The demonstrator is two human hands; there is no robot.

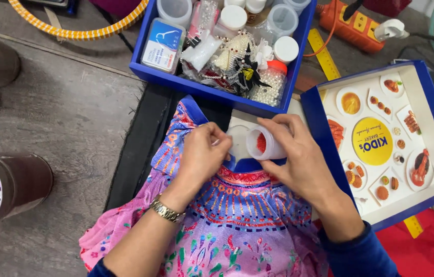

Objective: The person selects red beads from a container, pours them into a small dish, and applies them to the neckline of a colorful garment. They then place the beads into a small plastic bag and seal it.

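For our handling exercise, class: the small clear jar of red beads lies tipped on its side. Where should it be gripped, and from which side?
Grip the small clear jar around its round body, as the right hand does, coming from the right. Its open mouth faces left toward the left hand, so a side wrap probably keeps the mouth free and the red beads inside.

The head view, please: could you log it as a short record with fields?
left hand: left hand, fingers pinched together beside the jar mouth, wristwatch on wrist
right hand: right hand, grip around small white jar, tipped on its side, red contents visible
under hands: patterned pink and blue cloth
behind: blue tray of bead jars and trims
right side: open blue box lid with food pictures
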